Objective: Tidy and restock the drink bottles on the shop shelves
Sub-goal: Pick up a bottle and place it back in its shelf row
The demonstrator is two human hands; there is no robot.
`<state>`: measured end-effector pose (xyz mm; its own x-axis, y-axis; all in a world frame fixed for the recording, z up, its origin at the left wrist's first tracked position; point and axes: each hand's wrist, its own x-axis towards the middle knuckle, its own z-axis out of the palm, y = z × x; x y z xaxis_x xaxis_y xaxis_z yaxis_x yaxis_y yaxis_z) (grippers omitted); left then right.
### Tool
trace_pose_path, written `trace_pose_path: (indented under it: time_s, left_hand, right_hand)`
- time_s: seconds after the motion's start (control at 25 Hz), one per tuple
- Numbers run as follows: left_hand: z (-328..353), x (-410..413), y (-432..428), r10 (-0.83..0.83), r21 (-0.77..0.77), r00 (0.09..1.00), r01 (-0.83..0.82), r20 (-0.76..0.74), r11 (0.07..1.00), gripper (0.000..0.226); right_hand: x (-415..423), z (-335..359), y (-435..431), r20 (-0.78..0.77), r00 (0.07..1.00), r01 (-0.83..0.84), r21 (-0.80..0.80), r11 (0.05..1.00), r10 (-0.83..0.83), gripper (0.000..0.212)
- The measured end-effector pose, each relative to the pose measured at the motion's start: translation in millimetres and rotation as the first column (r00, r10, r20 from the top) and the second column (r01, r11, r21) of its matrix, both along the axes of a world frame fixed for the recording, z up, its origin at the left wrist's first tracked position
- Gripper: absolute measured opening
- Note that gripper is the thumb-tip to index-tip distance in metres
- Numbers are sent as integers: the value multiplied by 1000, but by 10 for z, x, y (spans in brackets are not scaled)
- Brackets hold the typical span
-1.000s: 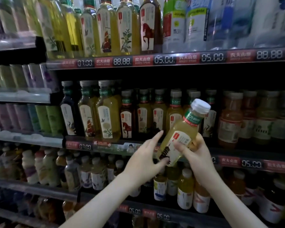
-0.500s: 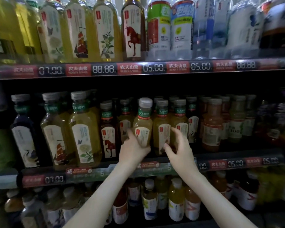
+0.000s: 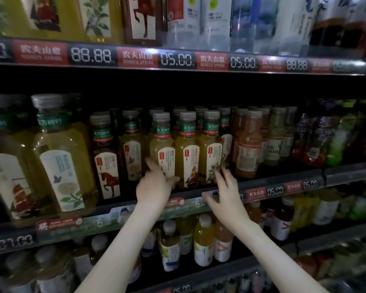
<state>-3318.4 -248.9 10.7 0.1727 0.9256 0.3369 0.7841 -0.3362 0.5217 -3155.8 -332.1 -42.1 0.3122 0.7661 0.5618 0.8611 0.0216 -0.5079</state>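
Tea bottle point(image 3: 162, 142) standing front row on the middle shelf, left hand gripping it.
Left hand point(image 3: 154, 188) is wrapping thumb and fingers round the bottle's lower body, just above the shelf rail point(image 3: 262, 193). Right hand point(image 3: 226, 195) is hovering released, fingers straight, tips at the base of the leaf-label bottle point(image 3: 211, 157); contact unclear. Tea bottle is sitting upright just beside the ship-label bottle point(image 3: 187, 157), more rows queuing behind. Judging: full, so fairly heavy; rigid plastic, smooth label probably slick. Gripping low on the body or at the neck under the cap looks best; nudging risks toppling neighbours.
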Motion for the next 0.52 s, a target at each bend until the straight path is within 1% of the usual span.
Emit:
trace_pose_path:
  time_s: [0.04,0.12,0.2,0.24,0.28,0.32,0.4,0.44,0.52]
  left_hand:
    - [-39,-7,-62,32,48,999,-30,-43,998,94]
    - [-203,-32,-205,42,212,998,-33,-39,977,84]
    - [-476,-32,-336,9,451,999,7,-32,892,64]
    - [-636,-36,-402,-5,537,999,32,-52,843,57]
    - [-776,-36,-468,-21,583,995,75,-99,809,54]
    - [-953,-29,-570,-27,588,989,110,-149,801,54]
    - [-1332,3,-817,-60,539,969,185,-241,822,54]
    - [-1549,9,-953,-83,496,961,210,-265,843,53]
    - [-2082,5,-1244,-150,348,940,258,-308,901,52]
  right_hand:
    - [-8,-74,5,43,999,2,-9,1000,-2,72]
    - [-54,-209,-37,92,996,8,-5,1000,-8,68]
    - [-123,-356,-80,118,993,18,43,999,-23,65]
    - [-176,-425,-112,132,991,28,67,997,-37,64]
    - [-228,-486,-143,149,988,26,90,996,-40,65]
    - [-277,-602,-195,158,987,6,94,996,-21,65]
    - [-370,-898,-337,162,984,-78,64,995,67,63]
    - [-394,-1091,-433,153,981,-123,35,992,117,62]
    - [-382,-1610,-681,100,972,-206,-61,977,211,59]
